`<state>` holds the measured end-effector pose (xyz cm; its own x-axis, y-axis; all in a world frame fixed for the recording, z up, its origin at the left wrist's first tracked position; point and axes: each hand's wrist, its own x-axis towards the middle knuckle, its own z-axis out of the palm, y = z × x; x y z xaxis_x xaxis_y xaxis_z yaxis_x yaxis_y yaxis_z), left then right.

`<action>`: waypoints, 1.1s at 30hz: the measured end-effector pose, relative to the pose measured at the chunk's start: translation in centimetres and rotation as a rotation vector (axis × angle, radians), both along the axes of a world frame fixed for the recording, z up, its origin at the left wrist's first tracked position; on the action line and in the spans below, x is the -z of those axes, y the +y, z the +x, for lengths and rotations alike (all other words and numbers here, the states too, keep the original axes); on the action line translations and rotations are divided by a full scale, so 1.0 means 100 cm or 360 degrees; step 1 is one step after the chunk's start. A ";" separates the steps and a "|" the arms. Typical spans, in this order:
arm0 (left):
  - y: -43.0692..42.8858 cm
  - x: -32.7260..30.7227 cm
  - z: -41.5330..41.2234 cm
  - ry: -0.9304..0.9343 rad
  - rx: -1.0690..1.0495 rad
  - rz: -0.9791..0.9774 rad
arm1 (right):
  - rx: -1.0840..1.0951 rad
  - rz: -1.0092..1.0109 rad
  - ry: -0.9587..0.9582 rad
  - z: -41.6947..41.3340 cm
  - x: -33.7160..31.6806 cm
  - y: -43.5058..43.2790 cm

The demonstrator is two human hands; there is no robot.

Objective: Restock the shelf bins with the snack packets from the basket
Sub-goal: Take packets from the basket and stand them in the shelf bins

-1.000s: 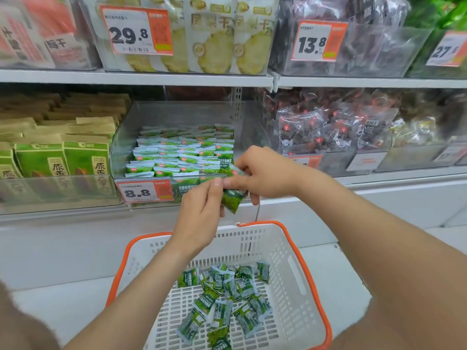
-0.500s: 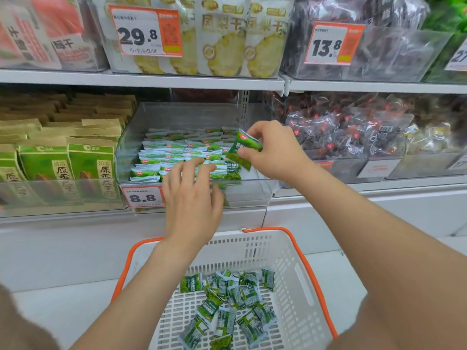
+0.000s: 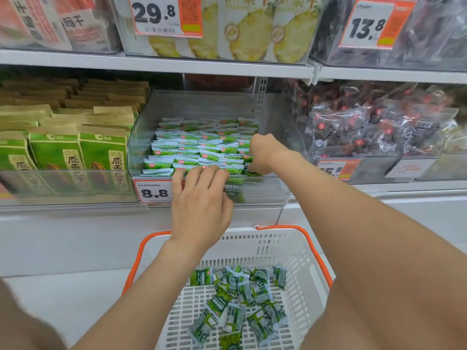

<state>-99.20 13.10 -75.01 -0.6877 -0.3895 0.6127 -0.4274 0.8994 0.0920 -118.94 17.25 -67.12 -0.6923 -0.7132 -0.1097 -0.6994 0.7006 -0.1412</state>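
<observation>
A clear shelf bin (image 3: 278,188) on the middle shelf holds rows of green-and-white snack packets (image 3: 197,147). My right hand (image 3: 264,154) is down inside the bin's front right corner, knuckles up, fingers curled round a green snack packet (image 3: 247,161) that is mostly hidden. My left hand (image 3: 202,198) lies over the bin's front wall, its straight fingers touching the front row of packets. Below them stands a white basket (image 3: 303,258) with an orange rim; several loose green packets (image 3: 240,299) lie on its floor.
An 8.8 price tag (image 3: 154,192) hangs on the bin's front. Green-and-brown paper bags (image 3: 75,152) fill the bin to the left, and dark packets in clear wrap (image 3: 379,127) the bin to the right. The shelf above (image 3: 227,65) carries pineapple packs.
My right hand has carried the green packet from above the bin down into its front right corner. My left hand has moved up and forward onto the bin's front edge.
</observation>
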 end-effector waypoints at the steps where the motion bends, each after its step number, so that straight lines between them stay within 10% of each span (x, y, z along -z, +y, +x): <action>1: 0.000 0.000 0.000 -0.0002 0.0000 0.0006 | 0.0017 -0.0042 -0.0013 -0.002 0.000 -0.004; 19: 0.005 -0.004 0.004 -0.0011 0.0038 0.0076 | 0.0050 -0.0348 -0.0047 0.007 -0.008 0.022; 24: 0.013 0.017 0.013 0.0349 0.0266 -0.0232 | -0.0146 -0.0620 0.0370 0.052 -0.037 0.048; 33: 0.021 0.148 0.046 -0.1388 0.0602 0.0493 | -0.0765 0.0332 -0.0008 0.131 -0.008 0.092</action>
<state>-94.61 15.22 -89.79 -0.9603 -0.1089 -0.2567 -0.1474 0.9797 0.1359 -105.82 26.48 -66.32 -0.2912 -0.9130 -0.2857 -0.9487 0.3141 -0.0370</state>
